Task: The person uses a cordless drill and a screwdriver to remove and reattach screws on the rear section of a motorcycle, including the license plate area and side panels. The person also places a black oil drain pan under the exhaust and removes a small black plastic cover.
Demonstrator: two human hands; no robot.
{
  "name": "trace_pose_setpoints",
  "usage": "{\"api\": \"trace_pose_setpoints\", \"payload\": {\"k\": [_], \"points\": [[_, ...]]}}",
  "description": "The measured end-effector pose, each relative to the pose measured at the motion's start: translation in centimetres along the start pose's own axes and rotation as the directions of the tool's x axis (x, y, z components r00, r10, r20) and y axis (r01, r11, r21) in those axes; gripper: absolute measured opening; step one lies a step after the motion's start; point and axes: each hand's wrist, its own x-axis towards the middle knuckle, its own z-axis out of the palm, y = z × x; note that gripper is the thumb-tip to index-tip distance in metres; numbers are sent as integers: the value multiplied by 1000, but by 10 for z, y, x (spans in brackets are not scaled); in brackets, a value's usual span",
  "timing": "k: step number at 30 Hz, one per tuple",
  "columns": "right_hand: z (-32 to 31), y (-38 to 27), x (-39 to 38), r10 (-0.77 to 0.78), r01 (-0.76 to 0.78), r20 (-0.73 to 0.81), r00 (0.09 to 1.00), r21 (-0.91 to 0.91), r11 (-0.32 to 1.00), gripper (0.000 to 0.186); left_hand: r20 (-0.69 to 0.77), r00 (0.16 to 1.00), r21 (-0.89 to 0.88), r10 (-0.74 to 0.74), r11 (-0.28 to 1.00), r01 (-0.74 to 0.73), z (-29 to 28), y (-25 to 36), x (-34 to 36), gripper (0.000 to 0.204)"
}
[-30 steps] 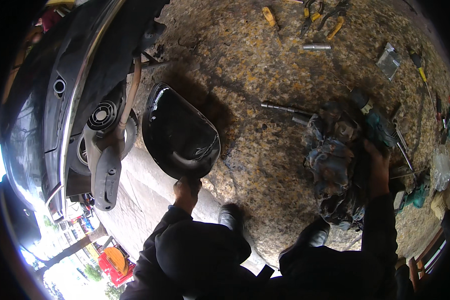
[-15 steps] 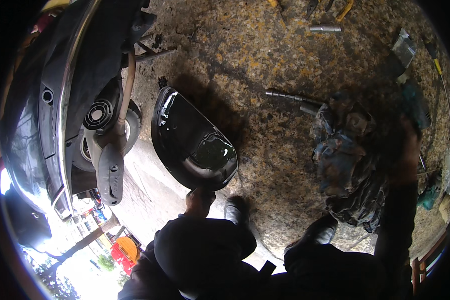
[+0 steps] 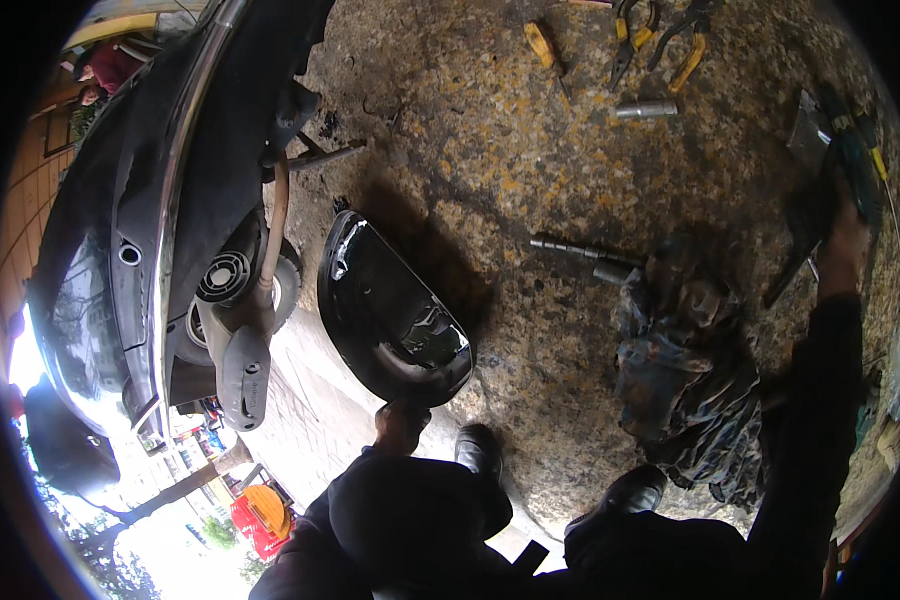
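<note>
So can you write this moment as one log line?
left hand: holds black tray by near edge | right hand: holds dark green tool | rag: on ground between hands | motorbike: at left

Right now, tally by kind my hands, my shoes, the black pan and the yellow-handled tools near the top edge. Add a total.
Hands (left hand, right hand): 2
Shoes: 2
Black pan: 1
Yellow-handled pliers: 2
Yellow-handled screwdriver: 1
Total: 8
</note>
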Motion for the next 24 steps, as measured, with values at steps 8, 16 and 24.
{"api": "trace_pose_setpoints", "payload": {"k": [8, 16, 24], "points": [[3, 29, 37, -326, 284, -114, 938, -284, 916, 51, 152, 886, -940, -439, 213, 267, -2, -10, 51, 20], [20, 6, 15, -255, 202, -157, 954, -289, 936, 37, -212, 908, -818, -361, 575, 38, -32, 25, 126, 8], [10, 27, 27, -232, 226, -59, 971, -94, 970, 29, -268, 927, -762, -262, 646, -38, -79, 191, 106, 11]]}}
